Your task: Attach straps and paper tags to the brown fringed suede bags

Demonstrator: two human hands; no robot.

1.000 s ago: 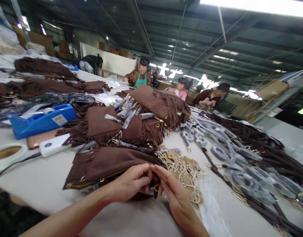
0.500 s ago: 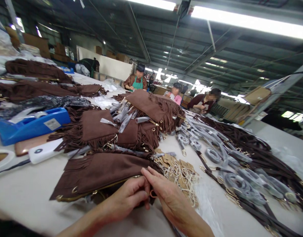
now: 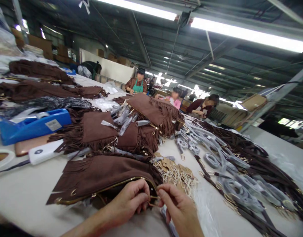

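Observation:
A brown fringed bag (image 3: 109, 172) lies on the table in front of me, its brass zipper (image 3: 112, 188) partly open along the near edge. At the zipper's right end, my left hand (image 3: 134, 199) is closed, thumb and fingertips pinched together over the opening. Just right of it, my right hand (image 3: 178, 207) is also closed in a pinch. A thin tan cord (image 3: 153, 204) runs between the fingertips of both hands; its ends are hidden by the fingers. Several brown tags with white strings (image 3: 177, 172) lie beyond my right hand.
More fringed brown bags (image 3: 151, 110) are piled behind. A blue tape dispenser (image 3: 35, 125), a white device (image 3: 45, 151) and a tape roll (image 3: 3, 158) sit left. Dark straps and plastic-wrapped coils (image 3: 237, 187) cover the right side. Several people work across the table.
My hands have drawn apart from being pressed together; the right has moved to the right and a little down. The bag's opening and the tan cord between my fingers show more.

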